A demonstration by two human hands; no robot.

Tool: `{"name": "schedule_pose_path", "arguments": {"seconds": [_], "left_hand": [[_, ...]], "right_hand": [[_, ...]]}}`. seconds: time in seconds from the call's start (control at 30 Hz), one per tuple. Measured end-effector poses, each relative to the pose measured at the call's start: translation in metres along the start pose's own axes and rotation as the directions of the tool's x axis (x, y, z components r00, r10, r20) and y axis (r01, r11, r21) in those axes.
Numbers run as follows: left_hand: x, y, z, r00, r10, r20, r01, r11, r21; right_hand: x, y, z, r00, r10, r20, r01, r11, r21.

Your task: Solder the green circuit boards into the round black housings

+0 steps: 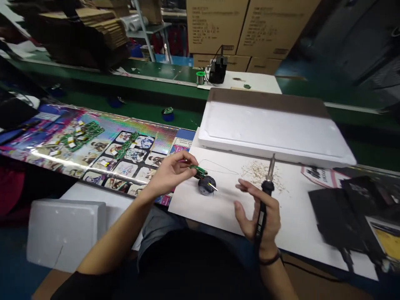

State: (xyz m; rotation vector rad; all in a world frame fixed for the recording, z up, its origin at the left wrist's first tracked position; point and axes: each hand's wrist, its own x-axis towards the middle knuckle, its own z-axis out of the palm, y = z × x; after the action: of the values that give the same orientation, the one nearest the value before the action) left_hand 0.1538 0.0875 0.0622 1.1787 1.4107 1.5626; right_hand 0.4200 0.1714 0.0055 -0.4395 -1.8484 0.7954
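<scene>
1. Your left hand (171,175) has its thumb and fingertips closed in a narrow pinch on a small green circuit board (200,170), which sits just above a dark round part (206,186).
2. That round part rests on the white sheet (187,202) in front of you, between your two hands; a short yellow-and-white piece (212,187) slants across its top.
3. Your right hand (262,212) carries a soldering iron (261,216), its metal tip pointing up and away from you. Thumb and forefinger are spread wide, facing the round part but apart from it (you can't quite tell which fingers bear the handle).
4. Beyond the round part, a thin wire (235,173) lies in a loose loop, and small pale bits (256,171) are scattered near the iron's tip.
5. Behind them you have a large white foam slab (271,129); past it stand a spool with a green top (200,78) and a black device (218,71).
6. To your left, more green boards (90,131) lie on a shiny printed sheet (162,135), and a blue round part (168,116) with a green piece on it sits on the green surface (140,108) behind.
</scene>
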Motion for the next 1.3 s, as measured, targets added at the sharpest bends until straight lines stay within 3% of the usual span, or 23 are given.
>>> {"name": "schedule_pose_path", "arguments": {"seconds": [0.1, 0.2, 0.3, 0.43, 0.57, 0.67, 0.73, 0.83, 0.9, 0.97, 1.07, 1.17, 1.3], "left_hand": [[-0.009, -0.006, 0.04, 1.0, 0.023, 0.003, -0.023, 0.998, -0.061], [-0.016, -0.014, 0.07, 0.99, 0.027, -0.136, -0.052, 0.982, -0.18], [-0.021, -0.024, 0.092, 0.965, -0.009, -0.264, -0.096, 0.918, -0.385], [-0.03, -0.033, 0.111, 0.957, -0.118, -0.264, -0.033, 0.862, -0.505], [-0.038, -0.03, 0.099, 0.988, -0.09, -0.127, 0.026, 0.9, -0.434], [-0.037, -0.028, 0.062, 0.993, 0.094, -0.069, -0.1, 0.991, -0.084], [-0.031, -0.03, 0.032, 0.985, 0.172, 0.025, -0.173, 0.962, 0.211], [-0.02, -0.039, 0.001, 0.94, 0.056, 0.335, -0.192, 0.901, 0.389], [-0.015, -0.046, -0.002, 0.888, 0.005, 0.46, -0.197, 0.908, 0.371], [-0.014, -0.052, 0.009, 0.893, 0.051, 0.447, -0.236, 0.898, 0.37], [-0.021, -0.061, 0.038, 0.944, 0.16, 0.288, -0.287, 0.827, 0.483], [-0.03, -0.067, 0.06, 0.967, 0.202, 0.152, -0.253, 0.799, 0.546], [-0.033, -0.068, 0.065, 0.96, 0.272, 0.064, -0.269, 0.836, 0.478]], "right_hand": [[0.019, -0.011, 0.017, 0.998, -0.046, 0.03, 0.042, 0.99, 0.135], [0.025, -0.014, 0.031, 0.998, -0.057, -0.001, 0.057, 0.988, 0.141], [0.02, -0.01, 0.039, 0.998, -0.014, -0.069, 0.024, 0.99, 0.141], [0.013, -0.004, 0.04, 0.999, -0.015, -0.043, 0.021, 0.988, 0.15], [0.008, -0.001, 0.029, 0.998, -0.06, 0.021, 0.056, 0.989, 0.14], [0.004, 0.0, 0.015, 0.998, -0.013, 0.054, 0.007, 0.994, 0.112], [0.001, 0.002, 0.006, 0.998, 0.014, 0.057, -0.018, 0.996, 0.085], [-0.004, 0.006, -0.002, 0.996, 0.047, 0.073, -0.05, 0.997, 0.051], [-0.006, 0.008, -0.003, 0.992, 0.089, 0.087, -0.093, 0.994, 0.05], [-0.006, 0.01, -0.004, 0.989, 0.124, 0.083, -0.129, 0.99, 0.064], [-0.005, 0.011, -0.005, 0.992, 0.118, 0.046, -0.121, 0.989, 0.079], [-0.005, 0.015, -0.011, 0.996, 0.079, 0.045, -0.08, 0.996, 0.024], [-0.01, 0.017, -0.014, 0.995, -0.002, 0.103, 0.013, 0.994, -0.11]]}}
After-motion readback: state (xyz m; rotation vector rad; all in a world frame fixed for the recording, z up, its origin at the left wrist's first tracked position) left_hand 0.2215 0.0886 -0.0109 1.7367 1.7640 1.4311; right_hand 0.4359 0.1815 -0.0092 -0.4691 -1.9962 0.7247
